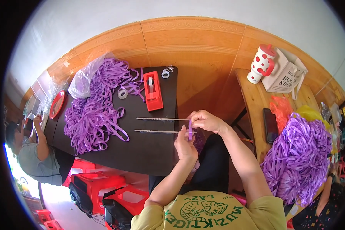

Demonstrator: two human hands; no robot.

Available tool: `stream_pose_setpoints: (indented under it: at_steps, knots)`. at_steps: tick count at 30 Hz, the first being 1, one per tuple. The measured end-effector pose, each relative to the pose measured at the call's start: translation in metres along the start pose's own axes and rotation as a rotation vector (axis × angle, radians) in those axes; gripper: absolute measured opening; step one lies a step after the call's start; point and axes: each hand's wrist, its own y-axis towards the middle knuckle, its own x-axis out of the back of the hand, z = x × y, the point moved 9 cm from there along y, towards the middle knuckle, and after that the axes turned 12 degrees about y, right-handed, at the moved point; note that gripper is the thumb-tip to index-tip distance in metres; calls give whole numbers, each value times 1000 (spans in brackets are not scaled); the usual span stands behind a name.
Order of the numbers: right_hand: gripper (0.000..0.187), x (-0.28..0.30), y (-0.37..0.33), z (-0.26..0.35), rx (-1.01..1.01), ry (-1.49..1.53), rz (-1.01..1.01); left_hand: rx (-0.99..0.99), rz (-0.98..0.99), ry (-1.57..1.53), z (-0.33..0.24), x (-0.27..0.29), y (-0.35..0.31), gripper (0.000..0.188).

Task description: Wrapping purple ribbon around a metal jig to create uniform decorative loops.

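Two thin twisted metal rods point(157, 132) lie side by side at the right edge of the black table, their near ends reaching past it. A short length of purple ribbon point(190, 130) spans the two rods between my hands. My left hand point(185, 146) is closed at the lower rod, thumb and fingers pinching the ribbon there. My right hand point(207, 122) is closed at the upper rod's end with its fingertips on the ribbon. What lies inside its curled fingers is partly hidden.
Left on the black table point(142, 153) lie a purple ribbon heap point(90, 115), a red tape dispenser point(153, 91) and tape rolls point(122, 93). At right, a wooden table point(253, 92) bears a dotted tumbler point(262, 63), a phone point(270, 124) and more ribbon point(299, 157). Other people sit at both sides.
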Motion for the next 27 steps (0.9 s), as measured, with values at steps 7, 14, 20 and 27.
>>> stream_pose_setpoints:
  at_steps: [7, 14, 20, 27]
  knots:
    - [14, 2, 1, -1, -18, 4, -25, -20, -72, 71, -3, -4, 2, 13]
    - [13, 8, 0, -6, 13, -4, -57, -150, -51, 68, 1, 1, 20, 1]
    - [20, 7, -10, 7, 5, 8, -7, -173, -37, 71, -2, -1, 18, 4]
    - [30, 27, -30, -15, -94, 207, -284, -162, -31, 89, -1, 1, 19, 8]
